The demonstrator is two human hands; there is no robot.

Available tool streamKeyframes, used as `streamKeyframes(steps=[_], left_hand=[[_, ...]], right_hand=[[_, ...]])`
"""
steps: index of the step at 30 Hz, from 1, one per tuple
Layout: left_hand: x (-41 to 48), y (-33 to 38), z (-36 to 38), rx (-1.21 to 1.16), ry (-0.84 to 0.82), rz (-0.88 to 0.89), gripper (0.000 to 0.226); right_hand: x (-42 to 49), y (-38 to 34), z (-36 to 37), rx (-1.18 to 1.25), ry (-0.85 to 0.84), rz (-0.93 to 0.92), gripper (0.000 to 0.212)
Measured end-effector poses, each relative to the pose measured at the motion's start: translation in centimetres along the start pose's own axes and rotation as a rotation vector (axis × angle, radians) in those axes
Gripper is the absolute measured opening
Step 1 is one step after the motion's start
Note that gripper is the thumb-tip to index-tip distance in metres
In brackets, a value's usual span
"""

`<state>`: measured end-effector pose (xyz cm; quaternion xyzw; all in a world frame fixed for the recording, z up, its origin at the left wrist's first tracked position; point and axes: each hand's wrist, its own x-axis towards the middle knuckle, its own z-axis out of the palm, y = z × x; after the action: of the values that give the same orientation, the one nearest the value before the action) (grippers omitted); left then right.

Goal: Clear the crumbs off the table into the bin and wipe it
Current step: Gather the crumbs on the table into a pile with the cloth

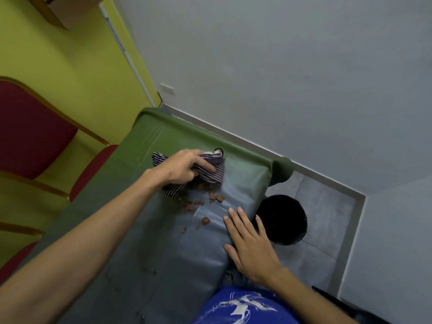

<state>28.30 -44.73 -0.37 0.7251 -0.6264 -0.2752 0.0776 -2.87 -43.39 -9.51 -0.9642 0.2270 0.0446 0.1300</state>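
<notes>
A green-covered table [163, 136] runs away from me. My left hand [184, 167] grips a bunched dark striped cloth [214, 174] and presses it on the tabletop near the far end. Brown crumbs [198, 204] lie scattered just in front of the cloth, with a few more crumbs [205, 221] closer to me. My right hand [247, 239] rests flat with straight fingers at the table's right edge, holding nothing. A black bin [284, 219] stands on the floor just beyond that edge, beside my right hand.
Red padded chairs [30, 129] with wooden frames stand along the table's left side against a yellow-green wall. A grey wall [280, 66] runs behind the table's far end. Grey floor tiles [327, 206] surround the bin.
</notes>
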Motion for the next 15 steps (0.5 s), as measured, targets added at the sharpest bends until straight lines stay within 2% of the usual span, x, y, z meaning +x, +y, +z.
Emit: streamKeyframes(steps=[4,8,15], left_hand=[[1.4,-2.2,-0.3,-0.043,0.205,-0.177,0.06],[1.9,-1.9,1.0,-0.061,0.167,-0.254,0.064],[-2.0,0.0,3.1,-0.027,0.025,-0.114,0.062]], right_hand=[[-0.1,0.0,0.1,0.012,-0.003,0.004,0.067],[-0.1,0.1,0.2,0.018,-0.021,0.008,0.068],[0.0,0.2,0.3,0.033,-0.024,0.005,0.069]])
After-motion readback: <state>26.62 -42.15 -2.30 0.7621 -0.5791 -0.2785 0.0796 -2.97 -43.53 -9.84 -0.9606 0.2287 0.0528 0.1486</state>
